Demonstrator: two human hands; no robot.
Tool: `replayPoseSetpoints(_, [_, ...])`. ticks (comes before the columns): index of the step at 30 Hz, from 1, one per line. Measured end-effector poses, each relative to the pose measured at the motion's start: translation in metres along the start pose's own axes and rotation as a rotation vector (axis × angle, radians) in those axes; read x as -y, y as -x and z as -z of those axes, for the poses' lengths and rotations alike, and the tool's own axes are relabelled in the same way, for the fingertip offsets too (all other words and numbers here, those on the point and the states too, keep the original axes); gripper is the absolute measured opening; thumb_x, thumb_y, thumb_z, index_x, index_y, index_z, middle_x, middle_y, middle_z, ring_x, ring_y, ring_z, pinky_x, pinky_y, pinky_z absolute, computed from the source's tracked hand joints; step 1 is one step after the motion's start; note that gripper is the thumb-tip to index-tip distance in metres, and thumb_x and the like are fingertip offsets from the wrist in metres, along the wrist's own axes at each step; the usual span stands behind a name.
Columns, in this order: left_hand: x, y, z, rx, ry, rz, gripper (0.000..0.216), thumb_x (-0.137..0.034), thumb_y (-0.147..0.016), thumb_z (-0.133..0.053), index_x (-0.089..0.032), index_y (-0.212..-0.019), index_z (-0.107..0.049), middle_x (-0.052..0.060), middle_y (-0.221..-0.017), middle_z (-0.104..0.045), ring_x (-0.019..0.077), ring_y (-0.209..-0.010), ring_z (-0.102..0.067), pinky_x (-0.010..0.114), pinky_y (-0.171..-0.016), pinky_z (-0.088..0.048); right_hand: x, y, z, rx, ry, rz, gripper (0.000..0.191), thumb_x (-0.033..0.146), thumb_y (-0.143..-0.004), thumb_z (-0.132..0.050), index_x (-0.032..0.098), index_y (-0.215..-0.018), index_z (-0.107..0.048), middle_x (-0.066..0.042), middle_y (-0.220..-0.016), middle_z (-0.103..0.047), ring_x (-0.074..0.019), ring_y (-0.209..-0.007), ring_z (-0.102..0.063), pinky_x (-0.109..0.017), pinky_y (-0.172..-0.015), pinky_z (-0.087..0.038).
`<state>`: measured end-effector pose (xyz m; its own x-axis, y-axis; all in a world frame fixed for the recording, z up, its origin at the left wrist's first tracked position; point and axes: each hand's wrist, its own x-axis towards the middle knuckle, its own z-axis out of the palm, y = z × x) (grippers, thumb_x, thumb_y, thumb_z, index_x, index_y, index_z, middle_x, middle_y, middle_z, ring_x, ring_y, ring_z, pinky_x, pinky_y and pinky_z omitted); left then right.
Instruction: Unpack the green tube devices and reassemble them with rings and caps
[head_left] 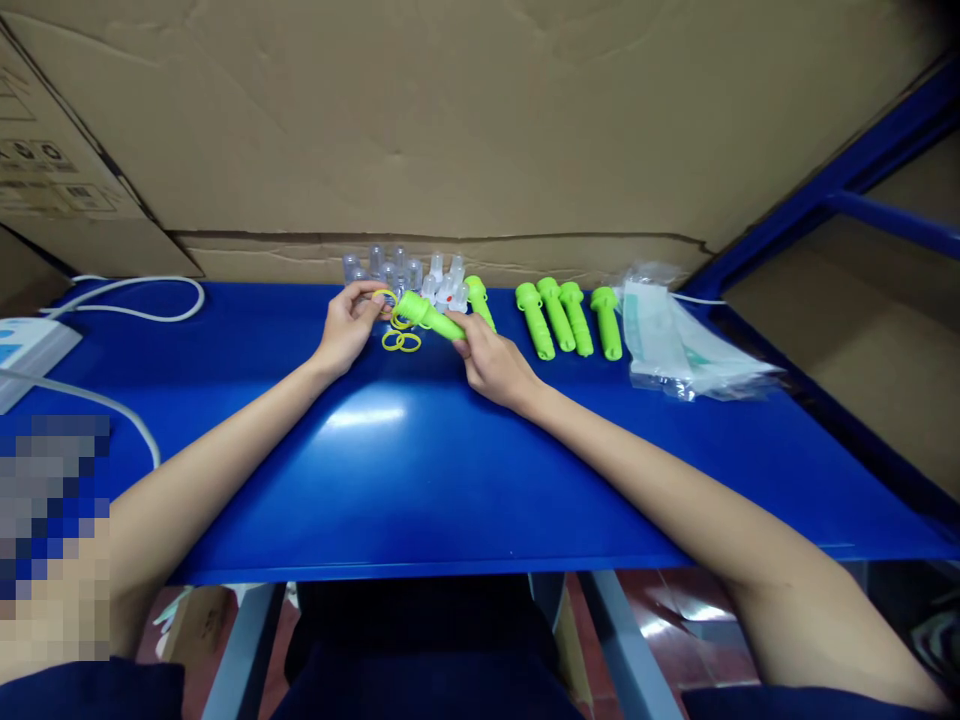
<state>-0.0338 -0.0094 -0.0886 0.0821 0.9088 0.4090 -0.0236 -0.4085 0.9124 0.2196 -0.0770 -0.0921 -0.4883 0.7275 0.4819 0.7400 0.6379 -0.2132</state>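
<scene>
My right hand (491,362) grips a lime-green flashlight body (431,316) by its narrow end, its wide head pointing left. Between the fingertips of my left hand (354,325) is a yellow ring (386,298), close to the flashlight's wide end. Just below, more yellow rings (401,342) lie on the blue table (420,470). Behind my hands stand several clear plastic caps (390,270) and some white-based pieces with clear domes (448,285). Another green flashlight body (478,295) lies partly hidden behind my right hand.
Several green flashlight bodies (536,322) lie in a row to the right, beside clear plastic bags (675,335). A white power strip (37,350) with a looping cable (161,318) is at the left. Cardboard (420,130) walls the back, and a blue metal frame (817,200) borders the right.
</scene>
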Motion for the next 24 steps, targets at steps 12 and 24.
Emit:
replayPoseSetpoints(12, [-0.0032, 0.0032, -0.0017, 0.022, 0.128, 0.087, 0.064, -0.069, -0.065, -0.093, -0.019, -0.103, -0.076, 0.006, -0.107, -0.075, 0.0141, -0.090, -0.070, 0.028, -0.086, -0.064, -0.0066, 0.0007, -0.0029, 0.000, -0.091, -0.121, 0.046, 0.026, -0.108, -0.032, 0.015, -0.150, -0.048, -0.023, -0.139, -0.063, -0.0341, -0.116, -0.068, -0.050, -0.091, -0.062])
replayPoseSetpoints(24, [-0.0084, 0.0095, -0.0072, -0.006, 0.017, 0.068, 0.042, -0.042, -0.072, -0.089, -0.018, -0.103, -0.075, 0.005, -0.097, -0.075, 0.0135, -0.086, -0.068, 0.025, -0.082, -0.059, -0.0067, 0.0016, -0.0051, -0.012, -0.138, 0.063, 0.041, 0.025, -0.108, -0.036, 0.015, -0.147, -0.048, -0.022, -0.130, -0.066, -0.0316, -0.114, -0.069, -0.050, -0.095, -0.061])
